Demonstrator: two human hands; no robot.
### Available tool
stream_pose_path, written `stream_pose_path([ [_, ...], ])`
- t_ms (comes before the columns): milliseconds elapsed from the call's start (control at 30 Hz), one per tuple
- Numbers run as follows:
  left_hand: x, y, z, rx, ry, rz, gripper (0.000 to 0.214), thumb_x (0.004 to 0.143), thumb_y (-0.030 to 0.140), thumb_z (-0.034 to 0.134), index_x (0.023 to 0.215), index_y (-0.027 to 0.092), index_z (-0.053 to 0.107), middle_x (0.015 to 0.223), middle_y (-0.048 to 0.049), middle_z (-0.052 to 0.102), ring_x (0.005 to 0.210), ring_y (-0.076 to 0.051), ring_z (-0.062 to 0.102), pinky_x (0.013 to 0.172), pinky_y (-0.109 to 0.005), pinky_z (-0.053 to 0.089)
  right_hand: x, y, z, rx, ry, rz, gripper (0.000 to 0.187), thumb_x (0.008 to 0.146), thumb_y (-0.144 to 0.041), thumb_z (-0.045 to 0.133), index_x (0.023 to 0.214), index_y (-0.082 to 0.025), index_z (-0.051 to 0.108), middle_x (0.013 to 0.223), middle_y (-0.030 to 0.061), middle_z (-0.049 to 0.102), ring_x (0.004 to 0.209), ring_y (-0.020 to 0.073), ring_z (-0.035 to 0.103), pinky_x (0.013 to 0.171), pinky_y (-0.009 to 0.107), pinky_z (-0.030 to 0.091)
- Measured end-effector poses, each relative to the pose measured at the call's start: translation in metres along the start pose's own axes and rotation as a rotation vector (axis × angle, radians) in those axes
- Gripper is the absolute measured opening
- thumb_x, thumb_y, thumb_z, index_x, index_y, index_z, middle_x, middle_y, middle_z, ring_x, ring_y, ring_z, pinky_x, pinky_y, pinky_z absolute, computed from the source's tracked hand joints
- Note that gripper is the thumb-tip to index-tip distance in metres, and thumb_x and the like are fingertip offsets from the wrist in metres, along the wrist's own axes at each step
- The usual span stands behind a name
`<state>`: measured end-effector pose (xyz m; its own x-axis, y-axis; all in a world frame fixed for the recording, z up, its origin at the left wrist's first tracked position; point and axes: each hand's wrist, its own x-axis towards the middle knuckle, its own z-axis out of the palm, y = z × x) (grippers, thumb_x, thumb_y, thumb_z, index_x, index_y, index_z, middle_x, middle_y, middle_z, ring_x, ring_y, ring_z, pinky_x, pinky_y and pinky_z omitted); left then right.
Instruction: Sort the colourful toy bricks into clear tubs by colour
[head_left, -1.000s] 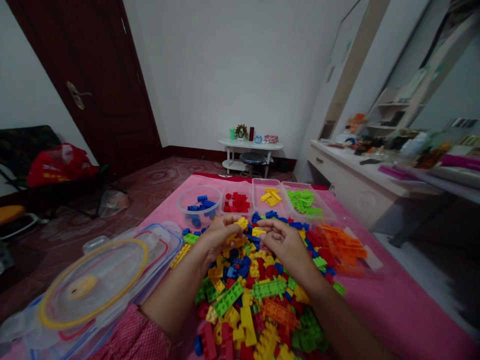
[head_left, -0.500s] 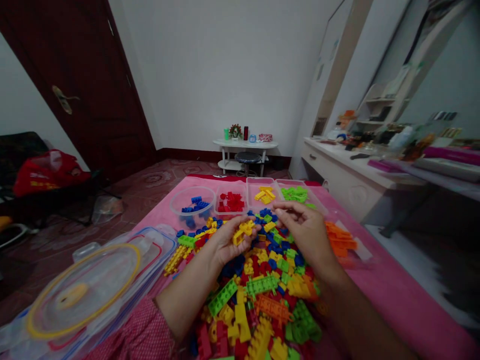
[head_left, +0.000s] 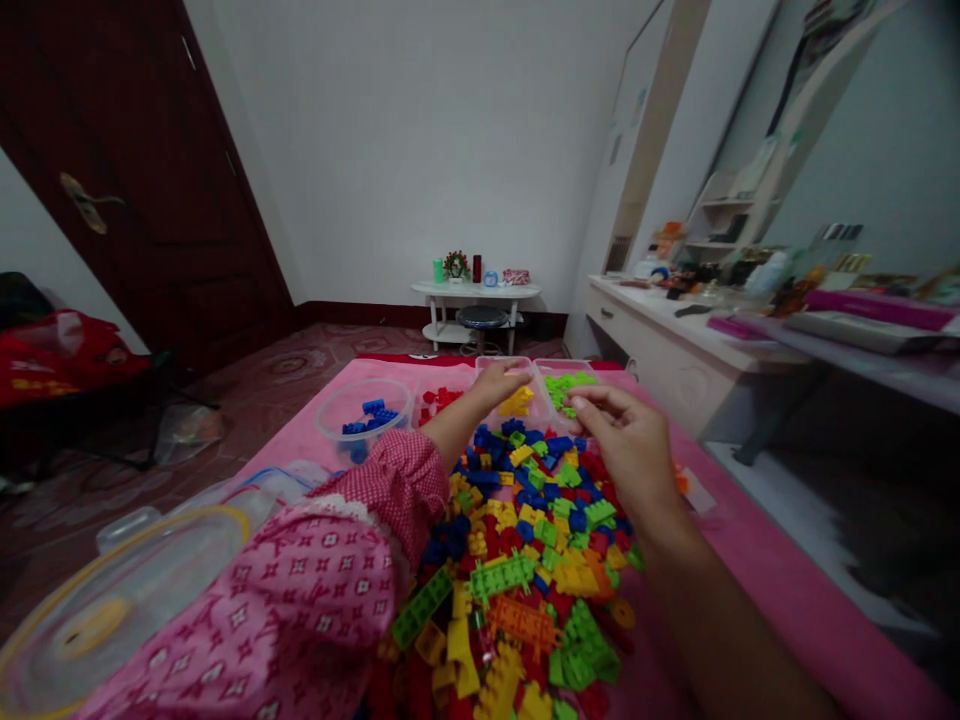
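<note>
My left hand [head_left: 501, 382] reaches over the clear box of yellow bricks [head_left: 516, 402], palm down with its fingers stretched out. The fingers partly hide that box, and I see nothing held in them. Thumb and fingertips of my right hand [head_left: 628, 440] are pressed together, just in front of the box of green bricks [head_left: 568, 388]. Whatever they pinch is too small or hidden to name. Below both hands spreads a heap of mixed toy building bricks [head_left: 525, 540] in red, blue, yellow, green and orange.
A round clear tub of blue bricks [head_left: 375, 412] and a box of red bricks [head_left: 439, 400] stand left of the yellow ones. Clear lids [head_left: 172, 570] lie at the left on the pink cloth [head_left: 292, 430]. A white dresser [head_left: 675, 350] stands along the right.
My left hand has moved forward from above the heap to the yellow box; the yellow bricks it held no longer show in it. My right hand stays pinched nearby. The view has shifted slightly.
</note>
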<state>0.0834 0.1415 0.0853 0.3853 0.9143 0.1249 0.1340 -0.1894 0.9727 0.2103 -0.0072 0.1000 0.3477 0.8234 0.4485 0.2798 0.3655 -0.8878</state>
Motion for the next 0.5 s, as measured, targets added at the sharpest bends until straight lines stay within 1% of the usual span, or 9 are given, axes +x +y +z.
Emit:
stream_pose_path([
  [67,-0.005,-0.015,0.006,0.221,-0.067,0.081,0.05,0.068,0.031,0.07,0.114,0.013,0.062,0.133,-0.0145,0.052,0.131,-0.031,0.036,0.112,-0.043,0.02,0.004,0.01,0.001,-0.046,-0.012,-0.006,0.02,0.075,-0.031,0.06,0.085,-0.015,0.065,0.082,0.0058,0.068,0.067,0.0151,0.062,0.065,0.029,0.052],
  [100,-0.01,-0.022,0.008,0.377,-0.112,0.148,0.051,0.07,0.035,0.069,0.115,0.014,0.062,0.135,-0.0146,0.05,0.133,-0.032,0.033,0.112,-0.046,0.018,0.005,0.017,0.002,-0.081,-0.036,-0.013,0.02,0.075,-0.03,0.059,0.086,-0.015,0.065,0.084,0.0066,0.068,0.071,0.0165,0.063,0.069,0.03,0.052],
  [167,-0.026,-0.035,0.01,0.72,-0.204,0.3,0.053,0.075,0.045,0.062,0.12,0.017,0.059,0.141,-0.0146,0.043,0.136,-0.035,0.027,0.111,-0.052,0.015,0.007,0.035,0.005,-0.207,-0.115,-0.032,0.024,0.074,-0.027,0.058,0.094,-0.014,0.064,0.093,0.009,0.067,0.083,0.0196,0.063,0.078,0.034,0.051],
  [200,-0.035,-0.04,0.011,0.85,-0.242,0.356,0.053,0.079,0.048,0.058,0.123,0.019,0.057,0.143,-0.0144,0.039,0.136,-0.036,0.025,0.11,-0.055,0.014,0.007,0.045,0.006,-0.302,-0.163,-0.038,0.03,0.073,-0.025,0.059,0.099,-0.014,0.063,0.099,0.0105,0.066,0.091,0.0214,0.062,0.083,0.036,0.049],
  [233,-0.043,-0.044,0.013,0.927,-0.274,0.387,0.052,0.081,0.048,0.054,0.125,0.02,0.055,0.145,-0.0141,0.037,0.136,-0.036,0.025,0.109,-0.057,0.015,0.006,0.054,0.009,-0.405,-0.206,-0.039,0.036,0.071,-0.024,0.06,0.106,-0.014,0.061,0.106,0.0119,0.064,0.098,0.0233,0.06,0.088,0.038,0.047],
  [300,-0.057,-0.049,0.015,0.999,-0.328,0.401,0.049,0.085,0.045,0.049,0.128,0.022,0.052,0.146,-0.0134,0.034,0.135,-0.035,0.026,0.109,-0.057,0.017,0.002,0.072,0.014,-0.58,-0.268,-0.031,0.047,0.069,-0.021,0.062,0.115,-0.014,0.056,0.117,0.0133,0.059,0.111,0.0259,0.054,0.097,0.041,0.041],
  [367,-0.068,-0.052,0.017,1.022,-0.358,0.391,0.048,0.086,0.04,0.047,0.129,0.022,0.05,0.145,-0.0129,0.034,0.134,-0.034,0.027,0.108,-0.054,0.021,-0.003,0.086,0.019,-0.672,-0.304,-0.013,0.051,0.071,-0.02,0.061,0.121,-0.015,0.052,0.125,0.0142,0.055,0.12,0.0264,0.047,0.102,0.041,0.035],
  [433,-0.074,-0.052,0.018,1.047,-0.357,0.394,0.045,0.086,0.036,0.046,0.128,0.019,0.052,0.142,-0.0142,0.037,0.133,-0.033,0.03,0.108,-0.05,0.025,-0.008,0.096,0.023,-0.712,-0.32,0.001,0.053,0.075,-0.022,0.057,0.126,-0.013,0.048,0.131,0.016,0.05,0.125,0.0263,0.043,0.105,0.041,0.032],
  [500,-0.078,-0.05,0.018,1.081,-0.327,0.404,0.043,0.086,0.032,0.043,0.125,0.015,0.054,0.136,-0.0169,0.041,0.127,-0.032,0.037,0.105,-0.047,0.031,-0.01,0.102,0.024,-0.755,-0.323,0.012,0.056,0.078,-0.028,0.055,0.13,-0.01,0.045,0.135,0.018,0.046,0.128,0.0275,0.04,0.106,0.042,0.03],
])
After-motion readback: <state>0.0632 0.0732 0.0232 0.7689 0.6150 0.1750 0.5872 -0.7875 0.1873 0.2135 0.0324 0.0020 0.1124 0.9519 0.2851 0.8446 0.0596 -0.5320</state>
